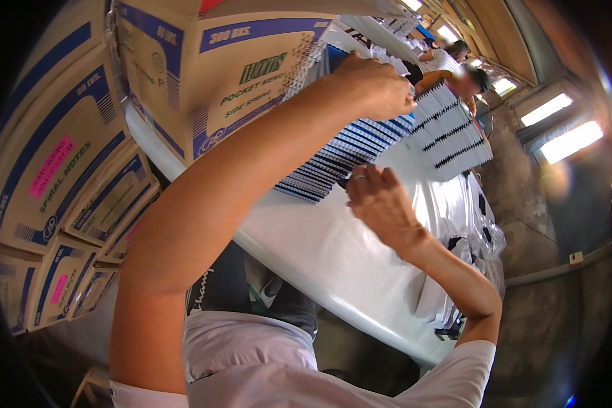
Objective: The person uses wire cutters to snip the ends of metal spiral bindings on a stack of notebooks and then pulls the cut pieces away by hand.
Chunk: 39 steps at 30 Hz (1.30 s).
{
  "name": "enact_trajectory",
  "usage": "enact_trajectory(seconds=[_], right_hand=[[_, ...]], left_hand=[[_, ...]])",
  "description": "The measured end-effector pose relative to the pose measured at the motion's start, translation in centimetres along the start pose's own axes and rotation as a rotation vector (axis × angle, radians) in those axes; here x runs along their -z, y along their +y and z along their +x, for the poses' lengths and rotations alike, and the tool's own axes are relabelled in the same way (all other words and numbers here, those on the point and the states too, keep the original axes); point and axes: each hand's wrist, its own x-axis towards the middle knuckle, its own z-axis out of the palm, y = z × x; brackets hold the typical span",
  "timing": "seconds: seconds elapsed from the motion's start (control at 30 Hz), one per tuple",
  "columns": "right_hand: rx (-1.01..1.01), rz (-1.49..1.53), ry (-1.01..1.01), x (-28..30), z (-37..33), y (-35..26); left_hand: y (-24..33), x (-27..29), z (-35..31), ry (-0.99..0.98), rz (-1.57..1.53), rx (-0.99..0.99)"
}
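Note:
A tall stack of spiral notebooks point(340, 153) with dark bindings and blue-edged covers stands on the white table point(313, 238). My left hand point(372, 85) reaches across to its top, fingers curled down over the upper far side. What those fingers grip, if anything, is hidden. My right hand point(384, 207) is at the near right side of the stack, back of the hand up and fingers bent inward. Something small and dark shows by its fingertips, too little to name. Part of the stack is covered by my left forearm.
A brown and blue carton point(265, 75) stands just left of the stack. More cartons point(54, 156) are piled along the left. Another stack of spiral-bound pads point(450, 129) is farther right. Clear plastic wrapping point(486, 245) lies at the table's right edge. People point(455, 78) sit beyond.

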Motion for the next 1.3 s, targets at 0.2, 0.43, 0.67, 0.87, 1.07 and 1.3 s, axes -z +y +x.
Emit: enact_trajectory(seconds=[0.2,0.43,0.67,0.87,1.07,1.3], right_hand=[[0.221,-0.131,0.273,-1.2,-2.6,4.5],[0.324,-0.209,0.327,-3.2,-2.1,4.9],[0.133,-0.088,0.208,-2.5,-2.7,2.6],[-0.074,0.120,0.197,-0.8,-1.8,1.2],[0.190,-0.163,0.266,-1.9,-2.9,4.1],[0.262,-0.175,0.340,-2.3,-2.7,4.5]], left_hand=[[0.3,-0.2,-0.2,0.019,-0.005,0.001],[0.2,-0.5,0.0,0.010,0.016,-0.008],[0.5,-0.6,0.0,-0.001,0.010,0.013],[0.1,-0.5,-0.1,0.020,0.011,0.011],[0.3,-0.5,-0.1,0.020,-0.007,0.011],[0.1,-0.9,0.1,0.058,0.019,-0.003]])
